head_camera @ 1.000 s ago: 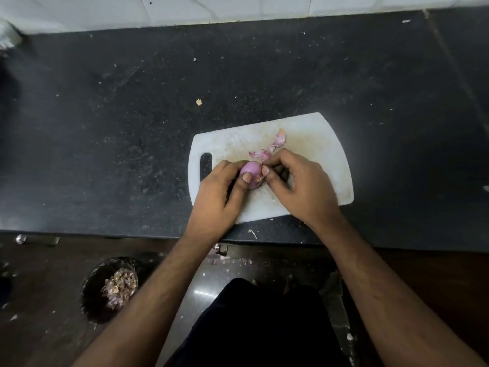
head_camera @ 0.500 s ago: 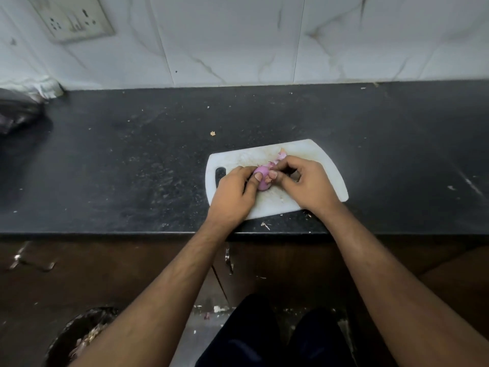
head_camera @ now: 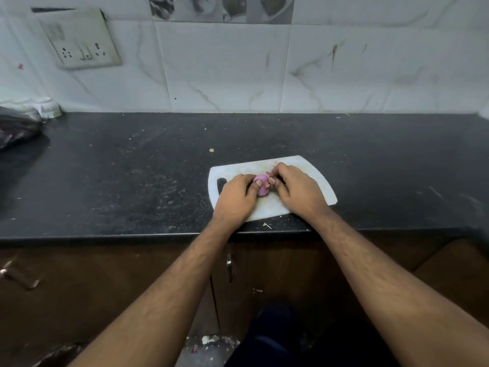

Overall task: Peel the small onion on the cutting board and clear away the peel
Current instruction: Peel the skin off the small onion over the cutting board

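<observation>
We are holding the small onion (head_camera: 260, 184) just above the middle of the cutting board (head_camera: 312, 181). Our left hand (head_camera: 236, 197) is gripping it, fingers curled round its left side. Our right hand (head_camera: 296, 190) is pinching a flap of peel (head_camera: 267, 182) at the onion's right end. To strip it cleanly, we judge we should be pulling along the bulb while the left hand is turning it. Loose peel scraps (head_camera: 270, 172) are lying on the board just behind the onion, waiting for clearing. The board is sitting near the front edge of the dark desk (head_camera: 132, 168).
</observation>
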Tool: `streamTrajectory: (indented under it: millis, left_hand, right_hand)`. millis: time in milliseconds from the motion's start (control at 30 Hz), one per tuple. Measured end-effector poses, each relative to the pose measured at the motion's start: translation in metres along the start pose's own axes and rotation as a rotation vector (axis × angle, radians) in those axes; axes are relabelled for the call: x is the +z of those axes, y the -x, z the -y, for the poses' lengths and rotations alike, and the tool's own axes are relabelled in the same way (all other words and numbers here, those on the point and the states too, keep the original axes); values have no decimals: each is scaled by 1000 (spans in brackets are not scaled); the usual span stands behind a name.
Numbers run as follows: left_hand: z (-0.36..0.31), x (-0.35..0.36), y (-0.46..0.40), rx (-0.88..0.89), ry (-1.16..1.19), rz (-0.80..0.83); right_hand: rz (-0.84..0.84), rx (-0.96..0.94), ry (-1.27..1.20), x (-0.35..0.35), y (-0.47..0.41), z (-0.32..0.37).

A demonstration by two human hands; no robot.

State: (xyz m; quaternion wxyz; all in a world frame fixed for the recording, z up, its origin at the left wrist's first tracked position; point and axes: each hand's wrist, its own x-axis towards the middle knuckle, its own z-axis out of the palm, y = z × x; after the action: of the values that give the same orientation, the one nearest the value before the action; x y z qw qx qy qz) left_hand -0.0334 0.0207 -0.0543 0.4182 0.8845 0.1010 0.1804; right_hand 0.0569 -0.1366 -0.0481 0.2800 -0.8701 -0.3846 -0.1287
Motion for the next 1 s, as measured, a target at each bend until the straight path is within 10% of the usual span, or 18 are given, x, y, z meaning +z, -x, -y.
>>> streamTrajectory:
  millis: [1000]
  left_hand:
    - [-2,4,0,29,-59,1]
  right_hand:
    - [41,18,-117,-2,-2,-3]
